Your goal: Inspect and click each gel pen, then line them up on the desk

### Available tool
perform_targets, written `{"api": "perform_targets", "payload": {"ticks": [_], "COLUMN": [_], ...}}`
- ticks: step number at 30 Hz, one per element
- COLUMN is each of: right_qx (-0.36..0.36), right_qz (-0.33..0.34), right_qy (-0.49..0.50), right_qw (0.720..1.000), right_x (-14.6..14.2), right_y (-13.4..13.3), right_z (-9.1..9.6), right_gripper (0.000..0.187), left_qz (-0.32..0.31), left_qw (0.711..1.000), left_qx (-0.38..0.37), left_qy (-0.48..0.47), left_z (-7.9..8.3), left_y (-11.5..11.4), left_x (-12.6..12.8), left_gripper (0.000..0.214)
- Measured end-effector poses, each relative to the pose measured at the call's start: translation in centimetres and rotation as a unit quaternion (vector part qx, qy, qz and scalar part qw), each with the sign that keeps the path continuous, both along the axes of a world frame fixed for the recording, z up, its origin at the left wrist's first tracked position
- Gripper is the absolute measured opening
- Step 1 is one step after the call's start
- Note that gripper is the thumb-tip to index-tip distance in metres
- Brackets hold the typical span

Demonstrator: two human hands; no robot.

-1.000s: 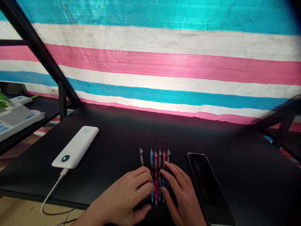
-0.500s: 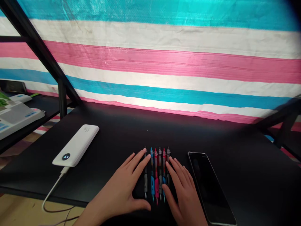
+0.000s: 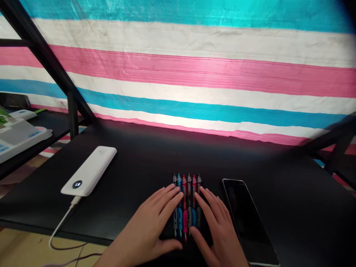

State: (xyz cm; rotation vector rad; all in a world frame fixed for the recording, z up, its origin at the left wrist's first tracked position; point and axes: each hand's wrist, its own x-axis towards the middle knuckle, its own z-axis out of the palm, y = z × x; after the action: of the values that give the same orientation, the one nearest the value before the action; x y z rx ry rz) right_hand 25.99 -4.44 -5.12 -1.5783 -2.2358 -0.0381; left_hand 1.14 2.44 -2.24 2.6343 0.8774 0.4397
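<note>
Several click pens lie side by side in a close row on the black table (image 3: 133,159), their clicker ends pointing away from me. Among them are a pink pen (image 3: 185,219), a blue pen (image 3: 180,217) and a black pen (image 3: 175,218) at the left end. My left hand (image 3: 154,218) rests against the row's left side, fingers stretched out over the leftmost pens and thumb apart. On the other side, my right hand (image 3: 218,222) has its extended fingertips by the rightmost pens, with its thumb near their tips. Both hands partly cover the outer pens.
A white power bank (image 3: 90,170) with a plugged-in cable (image 3: 59,224) lies to the left. To the right of my right hand is a black phone (image 3: 250,218). Striped sheeting (image 3: 194,74) and black frame bars (image 3: 52,63) bound the table. A white device (image 3: 25,135) stands on the neighbouring table.
My left hand has moved slightly right and nearer to me. The leftmost black pen has shifted right, closing the gap to the blue pen. My right hand has moved a little.
</note>
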Motion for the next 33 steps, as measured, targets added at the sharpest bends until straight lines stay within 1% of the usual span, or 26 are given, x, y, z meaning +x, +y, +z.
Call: {"api": "perform_targets", "payload": {"ticks": [4, 6, 8, 11, 15, 21, 27, 33], "right_qx": [-0.012, -0.012, -0.02, -0.029, -0.017, 0.011, 0.01, 0.017], "right_qz": [0.027, 0.03, 0.026, 0.016, 0.006, 0.014, 0.003, -0.003], "right_qy": [0.001, 0.0, -0.004, -0.008, -0.005, 0.001, 0.009, -0.001], "right_qw": [1.0, 0.999, 0.999, 0.999, 1.0, 1.0, 1.0, 1.0], "right_x": [0.2, 0.3, 0.4, 0.6, 0.6, 0.2, 0.2, 0.1], "right_y": [-0.1, -0.2, -0.2, -0.3, -0.1, 0.5, 0.3, 0.3], "right_z": [0.2, 0.1, -0.1, -0.5, -0.4, 0.1, -0.3, -0.4], "right_gripper": [0.089, 0.094, 0.092, 0.083, 0.076, 0.077, 0.074, 0.07], "left_qz": [-0.006, -0.008, -0.009, -0.012, -0.006, 0.005, 0.004, -0.001], "left_qw": [1.0, 0.999, 0.999, 0.999, 0.999, 0.999, 0.998, 0.997], "left_qx": [0.02, 0.028, 0.031, 0.03, 0.022, 0.004, 0.007, 0.015], "left_qy": [-0.012, -0.023, -0.031, -0.035, -0.041, -0.053, -0.066, -0.076], "left_z": [0.1, 0.0, -0.1, -0.1, 0.0, -0.2, -0.3, -0.4], "left_y": [-0.3, -0.2, -0.1, 0.1, 0.5, 0.6, 0.8, 0.9], "left_x": [0.2, 0.2, 0.3, 0.7, 1.4, 1.6, 1.5, 1.5], "left_gripper": [0.09, 0.08, 0.077, 0.072, 0.066, 0.066, 0.066, 0.067]}}
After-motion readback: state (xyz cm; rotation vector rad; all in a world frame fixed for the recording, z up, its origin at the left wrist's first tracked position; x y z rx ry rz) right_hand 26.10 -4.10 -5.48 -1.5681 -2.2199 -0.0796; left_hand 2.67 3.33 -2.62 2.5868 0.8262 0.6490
